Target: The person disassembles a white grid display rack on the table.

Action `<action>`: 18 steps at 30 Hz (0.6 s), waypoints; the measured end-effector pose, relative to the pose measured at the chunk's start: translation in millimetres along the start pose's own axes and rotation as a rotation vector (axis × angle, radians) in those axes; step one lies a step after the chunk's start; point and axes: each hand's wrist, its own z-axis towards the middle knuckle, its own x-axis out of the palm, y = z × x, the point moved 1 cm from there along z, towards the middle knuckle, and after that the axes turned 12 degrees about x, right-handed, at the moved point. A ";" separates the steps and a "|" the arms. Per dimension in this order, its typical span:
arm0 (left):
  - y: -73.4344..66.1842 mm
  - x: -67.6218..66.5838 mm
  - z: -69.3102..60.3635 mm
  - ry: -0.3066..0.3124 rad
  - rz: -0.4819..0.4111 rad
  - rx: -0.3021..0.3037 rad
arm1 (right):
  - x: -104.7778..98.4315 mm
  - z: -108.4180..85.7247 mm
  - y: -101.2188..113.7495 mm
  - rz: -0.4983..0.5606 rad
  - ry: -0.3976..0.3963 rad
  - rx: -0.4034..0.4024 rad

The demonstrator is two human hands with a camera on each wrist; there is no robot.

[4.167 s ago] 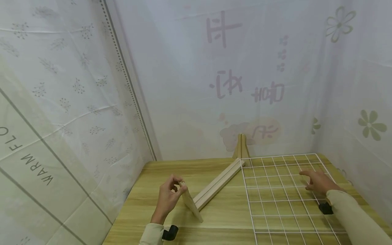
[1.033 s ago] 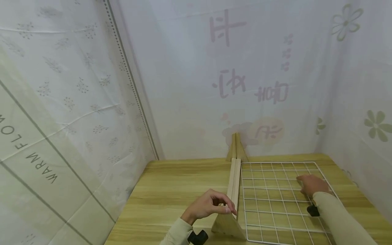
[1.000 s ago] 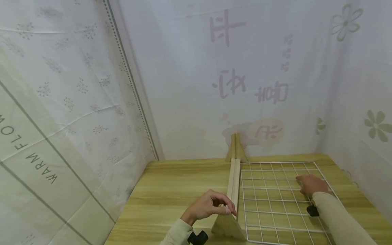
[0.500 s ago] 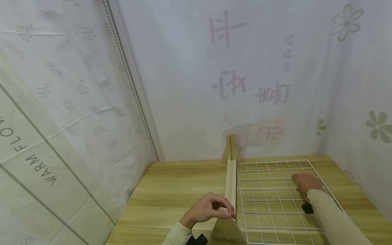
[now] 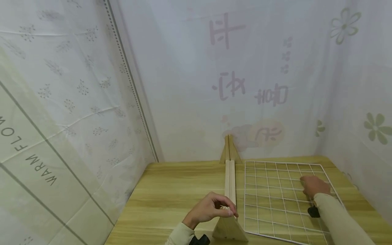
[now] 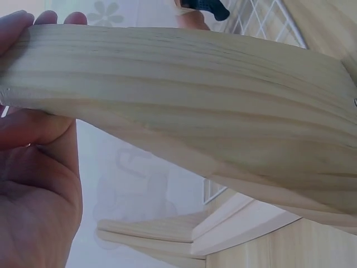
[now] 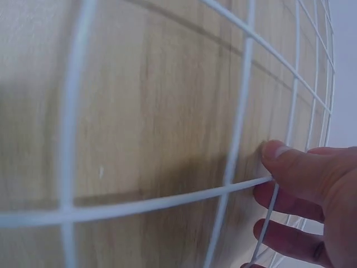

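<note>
A wooden stand lies across the middle of the table in the head view: a long grooved bar (image 5: 230, 180) joins a tapered near end piece (image 5: 229, 229) to a matching far end piece (image 5: 230, 152). My left hand (image 5: 206, 210) holds the narrow top of the near end piece. In the left wrist view its fingers and thumb lie on opposite faces of that board (image 6: 184, 95). A white wire grid (image 5: 244, 197) is right of the bar, a little apart from it. My right hand (image 5: 316, 186) grips a wire of it; the right wrist view shows thumb and fingers around the wire (image 7: 139, 207).
The wood-grain table (image 5: 171, 190) ends at a pale printed curtain (image 5: 183, 85) behind. More curtain hangs along the left and right sides. Black wrist mounts (image 5: 199, 240) sit at both cuffs.
The stand has swung from slanting to nearly straight away from me, its near end moving right with my left hand. Over the last half second the grid has shifted right, away from the bar.
</note>
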 end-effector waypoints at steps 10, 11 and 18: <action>-4.2 0.9 2.4 -0.004 0.018 0.001 | 8.3 5.1 3.6 -0.041 -0.093 -0.136; -4.1 0.8 2.7 -0.003 0.018 0.002 | 7.7 4.5 3.7 -0.045 -0.084 -0.131; -4.7 2.1 2.4 -0.004 0.013 0.002 | 9.0 4.3 -0.6 -0.036 -0.034 -0.090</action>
